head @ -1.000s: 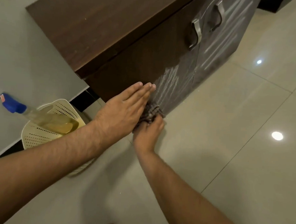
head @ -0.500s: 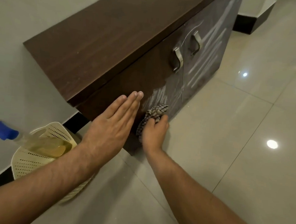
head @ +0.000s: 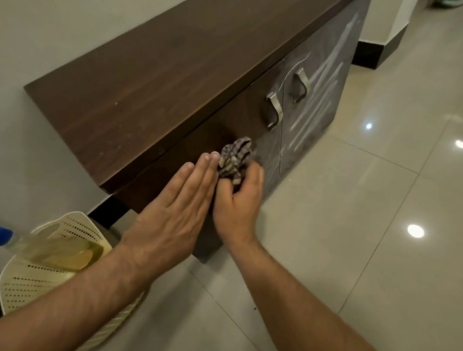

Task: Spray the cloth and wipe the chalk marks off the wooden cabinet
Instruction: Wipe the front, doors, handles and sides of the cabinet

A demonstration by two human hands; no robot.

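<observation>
A dark wooden cabinet (head: 161, 70) stands against the wall, with two front doors and metal handles (head: 273, 111). White chalk marks (head: 315, 99) streak the right door; the left door looks mostly dark. My right hand (head: 238, 203) is closed on a bunched checked cloth (head: 235, 158) and presses it against the left door. My left hand (head: 174, 212) lies flat against the same door, fingers together, just left of the cloth. A spray bottle (head: 44, 245) with a blue head and yellowish liquid lies in a basket at the lower left.
A cream perforated plastic basket (head: 28, 285) sits on the floor by the cabinet's left end. Glossy beige floor tiles (head: 356, 237) spread to the right. A black skirting runs along the wall (head: 30, 27).
My right hand has carried the cloth upward on the left door, from near its bottom edge to mid height. Chalk on that door has thinned. My left hand stayed flat on the door.
</observation>
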